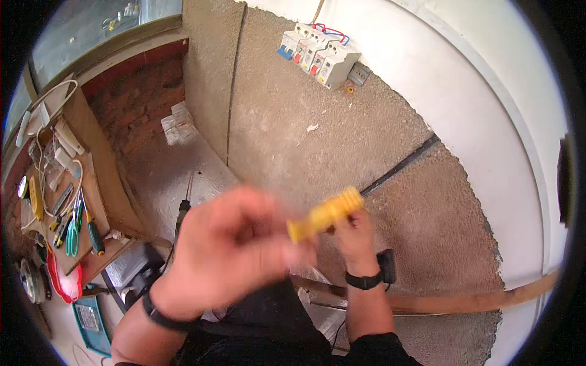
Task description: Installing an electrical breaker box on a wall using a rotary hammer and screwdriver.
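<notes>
My right hand grips a yellow ribbed tool handle, held tilted in front of a rough plastered wall. My left hand is blurred and close to the camera, its fingers by the near end of the handle; whether it grips the handle I cannot tell. Both wrists wear black bands. What lies beyond the far end of the handle is hidden.
A row of white circuit breakers with red and blue wires hangs on the wall above. A wooden bench at left carries screwdrivers, pliers and cables. A dark conduit groove crosses the plaster. A wooden plank lies low right.
</notes>
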A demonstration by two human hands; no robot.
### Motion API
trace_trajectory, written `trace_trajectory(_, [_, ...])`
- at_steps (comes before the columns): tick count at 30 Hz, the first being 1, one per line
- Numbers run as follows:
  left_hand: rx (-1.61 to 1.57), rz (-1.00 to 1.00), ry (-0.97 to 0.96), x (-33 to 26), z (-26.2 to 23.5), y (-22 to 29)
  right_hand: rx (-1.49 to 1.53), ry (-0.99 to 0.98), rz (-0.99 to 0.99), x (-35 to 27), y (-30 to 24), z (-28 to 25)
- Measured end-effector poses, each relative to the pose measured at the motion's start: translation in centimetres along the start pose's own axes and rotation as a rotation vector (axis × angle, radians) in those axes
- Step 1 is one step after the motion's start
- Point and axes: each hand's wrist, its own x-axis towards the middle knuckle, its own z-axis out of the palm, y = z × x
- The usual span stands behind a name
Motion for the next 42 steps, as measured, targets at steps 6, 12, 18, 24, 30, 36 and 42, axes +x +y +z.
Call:
trace_trajectory(6, [-0.342, -0.226, 0.314, 9.2, -0.5, -7.6, -0.552, 0.262, -0.509, 3.2, -3.8, -4.9])
trace_trajectory(12, [-0.627, -0.166, 0.323, 15.6, 0.8, -11.4, -0.821, 0.312, -0.702, 4.3, -7.7, -4.8])
trace_trajectory(18, [-0.737, -0.122, 0.329, 18.0, 2.4, -12.8, -0.852, 0.302, -0.827, 7.2, -10.4, -3.7])
trace_trajectory(24, [-0.737, -0.109, 0.366, 18.6, 3.3, -12.2, -0.747, 0.321, -0.813, 7.7, -10.4, -3.5])
trace_trajectory(30, [-0.802, -0.168, 0.383, 19.2, 3.8, -12.9, -0.696, 0.329, -0.815, 8.2, -8.9, -4.3])
trace_trajectory(36, [-0.817, -0.255, 0.373, 19.6, 3.8, -12.6, -0.681, 0.33, -0.766, 8.1, -8.6, -4.5])
trace_trajectory(42, [-0.734, -0.317, 0.382, 20.6, 4.1, -12.1, -0.745, 0.316, -0.755, 8.2, -8.9, -4.4])
